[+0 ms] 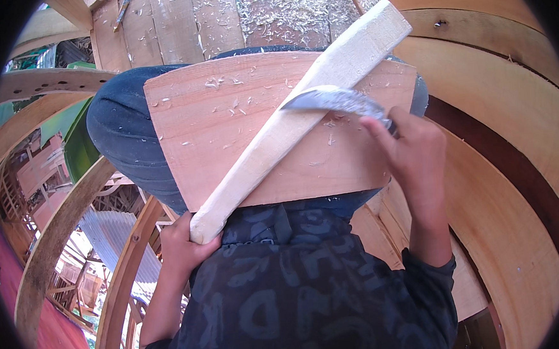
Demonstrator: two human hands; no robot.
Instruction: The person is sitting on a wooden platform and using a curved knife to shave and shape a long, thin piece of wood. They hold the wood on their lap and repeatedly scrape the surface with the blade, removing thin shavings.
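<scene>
A pale, roughly shaped length of wood [271,140] lies slantwise over a flat board [225,123] on my lap. Its narrow rounded end is near my waist, and the broad squared end points far right. My left hand [182,244] is closed around the narrow end, with part of the fingers hidden beneath it. In my right hand [419,150] is a knife with a curved blade [339,100]; most of its handle is hidden by the fist. The blade lies across the middle of the wood, its tip close to the left edge. Small shavings are scattered on the board.
Heaped shavings [288,7] cover part of the plank floor [168,28] ahead. A thin pencil-like stick [122,11] lies at far left. Curved planks [485,85] rise on my right. On my left, bare curved ribs [60,245] stand above a drop with corrugated sheeting [120,238].
</scene>
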